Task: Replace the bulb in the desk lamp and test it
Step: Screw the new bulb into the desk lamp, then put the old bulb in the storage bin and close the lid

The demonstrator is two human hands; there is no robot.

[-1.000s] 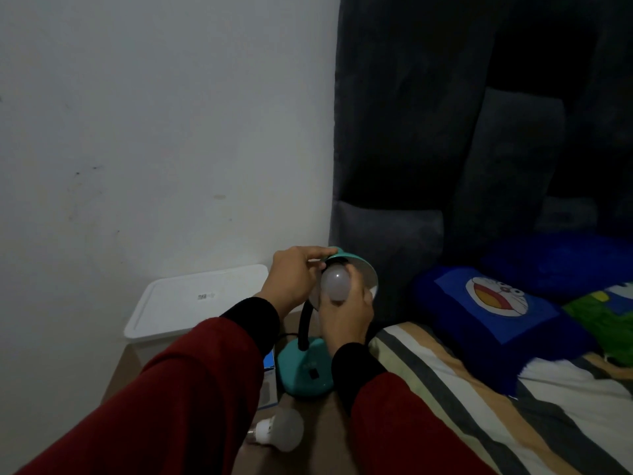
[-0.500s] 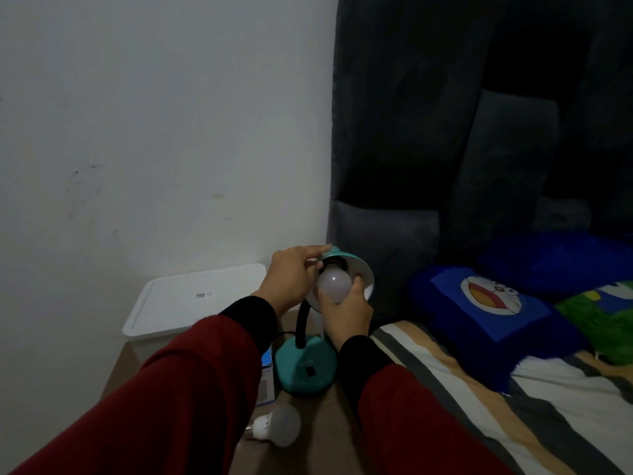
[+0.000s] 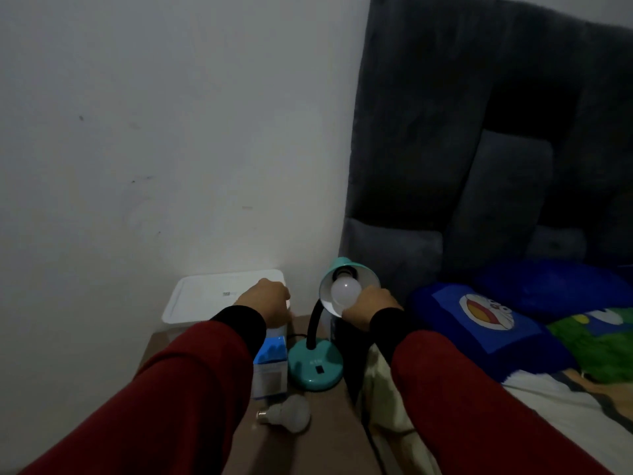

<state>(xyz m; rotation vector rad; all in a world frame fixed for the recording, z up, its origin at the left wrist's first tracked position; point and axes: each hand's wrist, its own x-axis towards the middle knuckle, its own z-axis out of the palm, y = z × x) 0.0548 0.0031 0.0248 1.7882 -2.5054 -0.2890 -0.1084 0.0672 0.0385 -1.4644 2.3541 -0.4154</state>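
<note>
Because the white bulb sits in the socket of the teal desk lamp with its glass facing the camera, the right hand stays low at the shade rim, its grip curled at the bulb's lower right side; whether the fingers press the glass or only the rim cannot be told. That hold probably steadies the tilted head on its black gooseneck or gives the bulb a last turn. The left hand is loosely closed, well to the left of that grip and clear of the lamp, over the corner of the white storage box, holding nothing that shows. Below the right grip, on the brown worktop, a blue bulb carton stands just beside the lamp base, and a loose bulb lies on its side nearer the camera, likely the old one set aside. The seated bulb looks unlit, so testing seems left to do.
</note>
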